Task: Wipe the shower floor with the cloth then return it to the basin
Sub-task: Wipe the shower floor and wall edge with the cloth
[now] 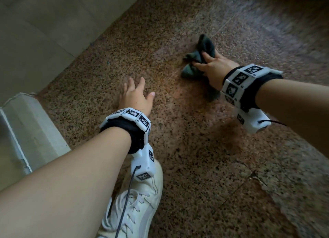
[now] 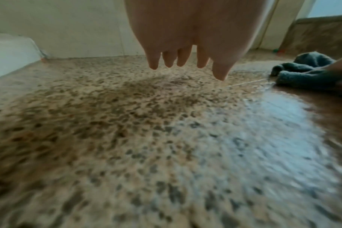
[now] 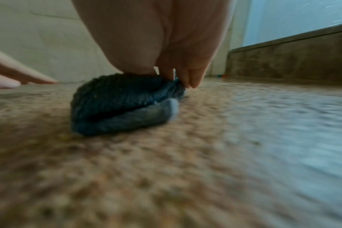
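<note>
A dark blue-green cloth (image 1: 204, 50) lies bunched on the speckled brown shower floor (image 1: 187, 148). My right hand (image 1: 211, 66) presses down on it, fingers curled into its folds. The right wrist view shows the fingers (image 3: 193, 80) pinching the top of the cloth (image 3: 123, 104), which touches the floor. My left hand (image 1: 137, 95) hovers just over the floor to the left, fingers spread and empty. The left wrist view has those fingers (image 2: 185, 61) hanging straight, with the cloth (image 2: 303, 72) off to the right. No basin is in view.
A pale tiled wall (image 1: 44, 33) borders the floor at upper left, with a white raised ledge (image 1: 26, 123) at the left edge. My white sneaker (image 1: 138, 202) stands at the bottom. A wet, shiny patch (image 2: 273, 123) covers the floor's right side.
</note>
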The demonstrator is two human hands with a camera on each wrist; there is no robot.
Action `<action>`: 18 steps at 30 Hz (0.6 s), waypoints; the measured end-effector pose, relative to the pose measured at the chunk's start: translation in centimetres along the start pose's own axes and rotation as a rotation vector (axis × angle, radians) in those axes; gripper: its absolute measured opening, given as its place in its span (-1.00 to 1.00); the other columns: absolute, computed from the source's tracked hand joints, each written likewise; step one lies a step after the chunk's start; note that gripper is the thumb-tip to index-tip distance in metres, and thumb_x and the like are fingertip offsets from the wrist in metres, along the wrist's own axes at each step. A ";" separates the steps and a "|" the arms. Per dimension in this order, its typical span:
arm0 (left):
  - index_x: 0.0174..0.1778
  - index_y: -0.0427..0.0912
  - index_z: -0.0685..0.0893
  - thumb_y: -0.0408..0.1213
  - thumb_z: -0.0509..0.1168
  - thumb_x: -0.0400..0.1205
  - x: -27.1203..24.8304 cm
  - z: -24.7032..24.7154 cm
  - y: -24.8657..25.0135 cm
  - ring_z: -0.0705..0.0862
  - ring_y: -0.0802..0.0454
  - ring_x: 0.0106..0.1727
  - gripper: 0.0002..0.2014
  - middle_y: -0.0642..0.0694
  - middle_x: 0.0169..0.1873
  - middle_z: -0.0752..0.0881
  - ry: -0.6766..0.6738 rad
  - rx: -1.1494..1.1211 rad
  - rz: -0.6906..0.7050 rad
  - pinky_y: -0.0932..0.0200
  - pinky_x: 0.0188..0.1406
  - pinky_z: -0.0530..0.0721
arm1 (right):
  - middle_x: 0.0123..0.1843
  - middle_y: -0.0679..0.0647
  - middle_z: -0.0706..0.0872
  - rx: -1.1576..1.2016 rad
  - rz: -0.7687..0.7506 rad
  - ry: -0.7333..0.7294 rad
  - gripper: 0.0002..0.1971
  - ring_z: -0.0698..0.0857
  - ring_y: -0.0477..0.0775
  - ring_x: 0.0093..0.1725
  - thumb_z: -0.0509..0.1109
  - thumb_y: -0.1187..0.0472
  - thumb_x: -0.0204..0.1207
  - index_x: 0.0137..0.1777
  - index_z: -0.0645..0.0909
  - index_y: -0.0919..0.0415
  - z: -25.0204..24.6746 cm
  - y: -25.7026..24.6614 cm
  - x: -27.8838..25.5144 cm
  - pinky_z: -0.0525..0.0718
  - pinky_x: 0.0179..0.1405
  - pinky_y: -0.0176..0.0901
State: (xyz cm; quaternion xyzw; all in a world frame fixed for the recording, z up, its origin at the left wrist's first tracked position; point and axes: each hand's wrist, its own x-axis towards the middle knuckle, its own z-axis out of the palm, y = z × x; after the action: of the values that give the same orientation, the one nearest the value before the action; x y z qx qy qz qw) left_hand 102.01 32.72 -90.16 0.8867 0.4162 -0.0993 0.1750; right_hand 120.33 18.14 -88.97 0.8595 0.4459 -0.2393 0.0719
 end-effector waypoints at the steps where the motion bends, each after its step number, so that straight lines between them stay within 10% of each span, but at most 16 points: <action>1: 0.64 -0.04 0.16 -0.03 0.14 0.69 -0.1 0.2 0.5 -0.02 -0.16 0.67 -0.41 -0.16 0.66 0.03 -0.008 0.003 0.009 -0.10 0.59 0.13 | 0.72 0.07 -0.15 0.007 0.042 -0.002 -0.37 -0.16 0.24 0.68 0.04 0.36 0.67 0.65 0.02 -0.15 0.2 1.3 -0.3 0.24 0.55 0.18; 6: 0.64 -0.07 0.16 -0.05 0.16 0.69 -0.4 1.1 3.5 -0.01 -0.15 0.67 -0.40 -0.16 0.66 0.03 -0.028 0.009 0.079 -0.08 0.57 0.16 | 0.71 0.06 -0.18 0.049 0.207 -0.028 -0.31 -0.15 0.28 0.68 0.03 0.36 0.67 0.64 -0.10 -0.25 1.7 5.9 -2.2 0.34 0.50 0.18; 18: 0.64 -0.08 0.13 -0.04 0.15 0.69 -1.6 3.3 7.9 -0.03 -0.15 0.67 -0.39 -0.16 0.66 -0.02 -0.099 0.053 0.167 -0.11 0.61 0.09 | 0.70 0.24 -0.19 -0.046 -0.021 -0.100 -0.37 -0.27 0.42 0.64 0.00 0.15 0.72 0.65 -0.28 -0.12 6.4 3.3 -11.4 -0.15 0.64 0.14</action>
State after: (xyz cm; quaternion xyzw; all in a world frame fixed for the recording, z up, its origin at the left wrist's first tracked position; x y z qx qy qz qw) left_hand 107.02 25.59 -90.85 0.9167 0.3288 -0.1392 0.1795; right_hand 115.25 5.70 -89.47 0.8397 0.4564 -0.2725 0.1116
